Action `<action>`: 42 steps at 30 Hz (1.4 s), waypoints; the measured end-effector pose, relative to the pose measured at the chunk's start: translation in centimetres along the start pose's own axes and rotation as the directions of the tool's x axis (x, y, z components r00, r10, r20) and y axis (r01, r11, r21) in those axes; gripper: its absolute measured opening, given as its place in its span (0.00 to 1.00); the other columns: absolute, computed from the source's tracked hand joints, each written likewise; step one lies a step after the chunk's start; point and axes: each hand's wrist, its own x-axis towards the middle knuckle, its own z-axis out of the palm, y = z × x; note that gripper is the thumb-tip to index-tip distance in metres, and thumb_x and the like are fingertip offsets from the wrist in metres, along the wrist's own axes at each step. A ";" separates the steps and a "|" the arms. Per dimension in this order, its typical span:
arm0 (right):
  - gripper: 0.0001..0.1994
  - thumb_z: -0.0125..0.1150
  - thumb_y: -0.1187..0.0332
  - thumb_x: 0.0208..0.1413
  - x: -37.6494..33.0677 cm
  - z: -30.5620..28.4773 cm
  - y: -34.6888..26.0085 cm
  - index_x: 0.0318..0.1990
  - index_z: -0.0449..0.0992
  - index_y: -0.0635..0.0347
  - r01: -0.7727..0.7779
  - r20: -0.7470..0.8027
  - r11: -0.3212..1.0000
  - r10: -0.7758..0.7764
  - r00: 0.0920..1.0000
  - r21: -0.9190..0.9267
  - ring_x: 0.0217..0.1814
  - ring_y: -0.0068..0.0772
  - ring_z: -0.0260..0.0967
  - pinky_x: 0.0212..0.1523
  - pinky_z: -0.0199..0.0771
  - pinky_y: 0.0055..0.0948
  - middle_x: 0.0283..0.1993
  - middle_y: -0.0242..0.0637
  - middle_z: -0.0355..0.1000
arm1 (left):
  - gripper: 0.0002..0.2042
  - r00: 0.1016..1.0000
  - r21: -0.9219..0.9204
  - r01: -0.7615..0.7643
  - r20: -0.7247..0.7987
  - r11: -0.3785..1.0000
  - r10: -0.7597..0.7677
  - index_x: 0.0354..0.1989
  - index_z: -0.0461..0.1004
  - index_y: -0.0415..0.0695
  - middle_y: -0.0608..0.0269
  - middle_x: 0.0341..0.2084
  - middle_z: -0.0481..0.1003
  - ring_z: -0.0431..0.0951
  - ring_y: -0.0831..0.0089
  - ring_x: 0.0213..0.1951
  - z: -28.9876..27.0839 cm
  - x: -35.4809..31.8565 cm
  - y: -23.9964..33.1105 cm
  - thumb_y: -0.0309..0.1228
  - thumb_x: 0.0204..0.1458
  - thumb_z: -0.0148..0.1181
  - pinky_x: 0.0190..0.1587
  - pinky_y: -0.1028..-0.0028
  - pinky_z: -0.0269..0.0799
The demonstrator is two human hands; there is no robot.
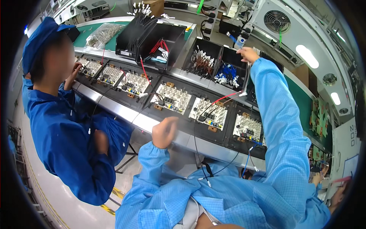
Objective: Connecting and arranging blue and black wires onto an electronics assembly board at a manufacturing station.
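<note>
Surface: a long surface (pixel 301 100) with green top showing past my right sleeve, and a metal rail (pixel 151 123) along its near edge.
Trays: black, in a row behind the rail, carrying white circuit boards (pixel 173 98) with dark displays; three lie in front of me, more toward my left.
Bins: black, behind the trays; one holds blue wires (pixel 227 72), its neighbour brown wires (pixel 202 61) with white ends.
Room: a co-worker (pixel 68 126) in dark blue stands at my left; a machine panel with a fan (pixel 277 21) and a lit lamp (pixel 307 56) rises ahead; yellow-black tape (pixel 108 209) marks the floor.
Left hand: my left hand (pixel 164 132) hovers over the rail, fingers half curled; motion blur means I cannot tell whether anything is in it.
Right hand: my right hand (pixel 248 55) is over the far side of the bins, near the blue wires, fingers bent together; whether they grip something I cannot tell.
Hidden: my right sleeve (pixel 280 110) covers much of the rightmost bin.
Cut off: another person (pixel 337 196) at the lower right, mostly lost to the dark rim.
</note>
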 end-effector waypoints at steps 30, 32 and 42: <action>0.21 0.46 0.52 0.53 2.0 5.3 -1.9 0.32 0.73 0.66 0.254 -0.291 0.840 -0.425 0.857 -0.480 0.36 0.54 0.71 0.38 0.68 0.44 0.30 0.53 0.73 | 0.06 0.999 0.038 -0.046 -0.012 0.998 0.047 0.36 0.76 0.38 0.65 0.15 0.72 0.70 0.86 0.18 -1.3 0.6 -0.3 0.19 0.50 0.56 0.20 0.83 0.63; 0.16 0.48 0.57 0.55 -0.7 3.2 -5.2 0.28 0.68 0.62 0.348 -0.250 0.916 -0.391 0.886 -0.200 0.27 0.37 0.68 0.30 0.66 0.34 0.22 0.41 0.68 | 0.06 0.998 0.014 -0.055 -0.012 0.998 0.055 0.36 0.76 0.38 0.67 0.15 0.71 0.69 0.86 0.17 -1.1 0.4 -0.6 0.19 0.51 0.56 0.20 0.83 0.61; 0.10 0.50 0.59 0.60 -30.5 6.1 -18.8 0.39 0.66 0.54 0.535 -0.001 0.820 -0.546 0.838 0.205 0.19 0.09 0.50 0.18 0.47 0.12 0.25 0.21 0.61 | 0.08 0.939 -0.655 0.340 0.276 0.675 -0.205 0.41 0.70 0.37 0.74 0.14 0.62 0.58 0.87 0.15 -5.4 1.6 5.9 0.26 0.56 0.51 0.18 0.85 0.50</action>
